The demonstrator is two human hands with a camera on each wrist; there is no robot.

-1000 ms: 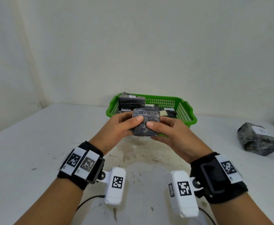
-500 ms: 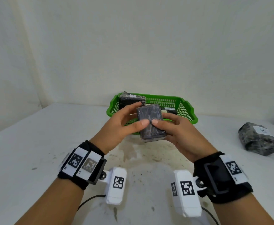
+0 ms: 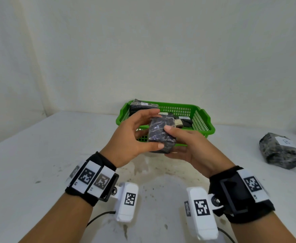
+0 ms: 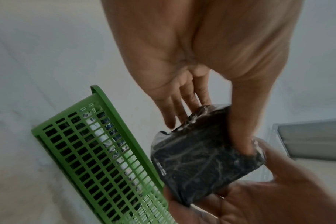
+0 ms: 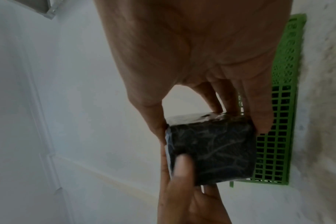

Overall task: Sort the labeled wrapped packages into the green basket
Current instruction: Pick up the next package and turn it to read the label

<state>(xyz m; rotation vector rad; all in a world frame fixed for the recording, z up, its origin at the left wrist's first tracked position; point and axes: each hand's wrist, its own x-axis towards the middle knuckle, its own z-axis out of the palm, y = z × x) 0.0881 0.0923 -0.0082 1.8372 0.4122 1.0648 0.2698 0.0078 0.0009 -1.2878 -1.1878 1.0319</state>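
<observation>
Packages number at least 5 in the head view: 1 dark wrapped package point(image 3: 161, 132) held in the air in front of the green basket point(image 3: 206, 120), 1 larger grey package point(image 3: 280, 151) lying on the tabletop point(image 3: 38, 155) well to the right with a white label on top, and at least 3 more inside the basket, of which the tallest, a stacked package point(image 3: 142, 106), stands at the far left corner. An exact count inside the basket is not possible.

Both hands hold the dark wrapped package. The left hand point(image 3: 133, 137) has its thumb across the near lower edge and its fingers behind the far side; the right hand point(image 3: 191, 146) cups it from below with the thumb pressed on the front face.

It is a small block wrapped in black film, creased with pale, shiny wrinkles; no label shows on the faces turned to the cameras.

From the left wrist, the green basket point(image 4: 105, 159) shows its mesh wall with white labels behind it. From the right wrist, a pale patch on the package's top edge point(image 5: 186, 119) appears, unseen from the head.
</observation>
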